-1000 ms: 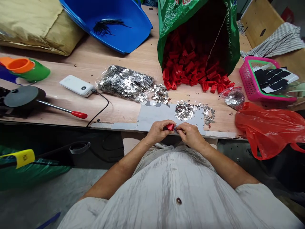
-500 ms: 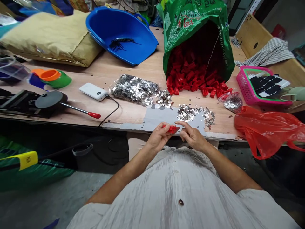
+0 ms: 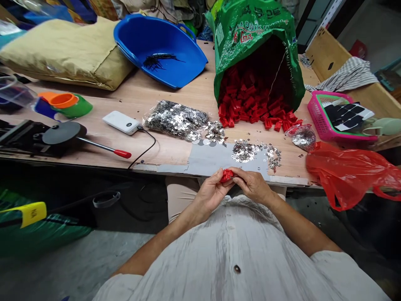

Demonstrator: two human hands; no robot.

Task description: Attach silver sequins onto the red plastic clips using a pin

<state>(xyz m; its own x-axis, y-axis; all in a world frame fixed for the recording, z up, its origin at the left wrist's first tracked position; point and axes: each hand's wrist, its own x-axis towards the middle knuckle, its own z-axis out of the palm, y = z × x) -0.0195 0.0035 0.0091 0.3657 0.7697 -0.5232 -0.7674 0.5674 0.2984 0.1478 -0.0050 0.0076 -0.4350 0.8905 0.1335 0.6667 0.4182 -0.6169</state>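
My left hand (image 3: pixel 212 192) and my right hand (image 3: pixel 252 184) meet just below the table's front edge, both pinched on one small red plastic piece (image 3: pixel 226 175). Ahead of them a loose heap of small silver metal bits (image 3: pixel 243 150) lies on a grey sheet (image 3: pixel 209 161). A clear bag of the same silver bits (image 3: pixel 174 118) lies further left. Behind, a green sack (image 3: pixel 250 37) lies tipped on its side, spilling many red plastic pieces (image 3: pixel 250 104) onto the wooden table (image 3: pixel 175 148).
A blue basin (image 3: pixel 159 48), a tan sack (image 3: pixel 62 52) and a white power bank (image 3: pixel 122 122) with a cable sit at the left. A black hand press with a red-tipped lever (image 3: pixel 62 136) is at the far left. A pink basket (image 3: pixel 341 119) and a red plastic bag (image 3: pixel 351 171) are at the right.
My hands have drawn a little closer to my body and closed together on the red piece. The view has tilted up, showing more of the table's back.
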